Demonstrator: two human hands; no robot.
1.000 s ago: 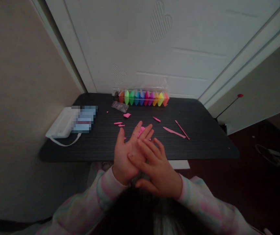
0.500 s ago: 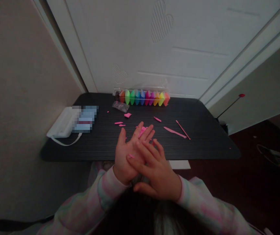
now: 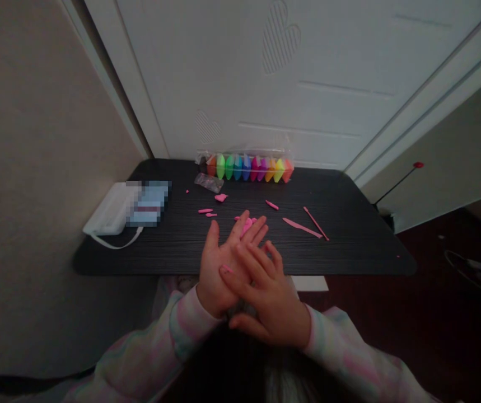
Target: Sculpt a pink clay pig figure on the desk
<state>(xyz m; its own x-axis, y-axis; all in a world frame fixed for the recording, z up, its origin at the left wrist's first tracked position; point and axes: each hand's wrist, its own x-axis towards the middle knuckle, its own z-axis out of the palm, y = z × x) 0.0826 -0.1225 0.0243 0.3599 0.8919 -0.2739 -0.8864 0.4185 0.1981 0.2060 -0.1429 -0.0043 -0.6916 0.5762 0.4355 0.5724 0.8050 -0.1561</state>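
My left hand [image 3: 225, 268] is turned palm up with its fingers stretched out and spread. A thin pink strip of modelling clay [image 3: 227, 269] lies on its palm. My right hand [image 3: 265, 294] lies over the left palm, fingers extended, with one fingertip touching the strip. Behind the left fingers, partly hidden, is a lump of pink clay [image 3: 246, 225] on the table. Farther back lie a smaller pink clay piece [image 3: 220, 197], a thin pink roll [image 3: 205, 211] and another short roll [image 3: 272, 205].
On the black table [image 3: 349, 246] at right lie a pink plastic clay knife [image 3: 302, 228] and a thin pink stick tool [image 3: 316, 223]. A clear pack of coloured clay [image 3: 246, 168] stands at the back beside a crumpled wrapper [image 3: 209, 182]. A white device [image 3: 112, 210] with a cable sits left.
The whole view has shifted slightly. My hands keep nearly the same pose, the right fingers still over the left palm and the pink strip.
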